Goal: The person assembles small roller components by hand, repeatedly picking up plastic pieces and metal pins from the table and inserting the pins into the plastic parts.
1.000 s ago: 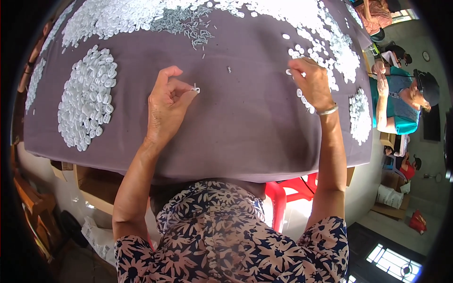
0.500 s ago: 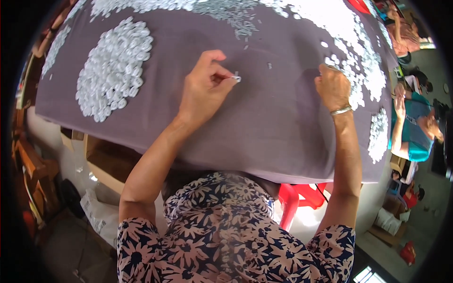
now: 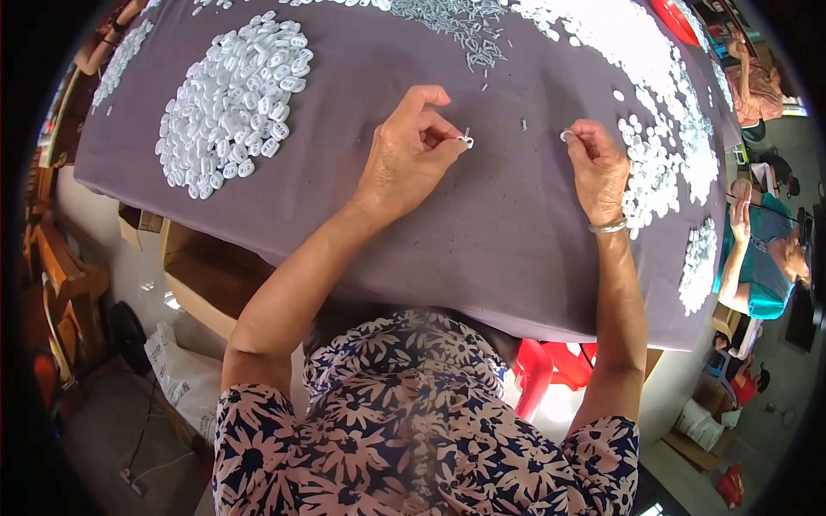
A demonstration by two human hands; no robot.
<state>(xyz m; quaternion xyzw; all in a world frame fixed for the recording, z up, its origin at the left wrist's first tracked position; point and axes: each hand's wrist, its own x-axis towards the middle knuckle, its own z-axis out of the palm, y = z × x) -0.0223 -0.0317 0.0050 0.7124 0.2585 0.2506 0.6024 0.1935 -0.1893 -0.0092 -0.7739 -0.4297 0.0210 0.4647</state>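
Between thumb and forefinger, my left hand (image 3: 411,155) pinches a small white plastic piece (image 3: 469,142) from which a thin grey pin sticks up. To the right, my right hand (image 3: 598,176) pinches a small round white disc (image 3: 565,135) at its fingertips. The two hands are apart, both above the dark cloth (image 3: 490,224). Beside the right hand lie many loose white discs (image 3: 651,155). Past the hands, at the far side, is a scatter of short grey pins (image 3: 469,33). One small greyish bit (image 3: 524,125) lies on the cloth between the hands.
A heap of white oval pieces (image 3: 228,112) lies at the left, and a smaller white pile (image 3: 698,267) near the right edge. A red container (image 3: 674,21) stands far right. Below the table are a cardboard box (image 3: 194,279) and a red stool (image 3: 535,378). Other people sit around the table.
My right hand has moved left from the edge of the loose discs, and a white disc now shows in its fingers. The left hand keeps its pinch on the white piece. The view has shifted slightly.
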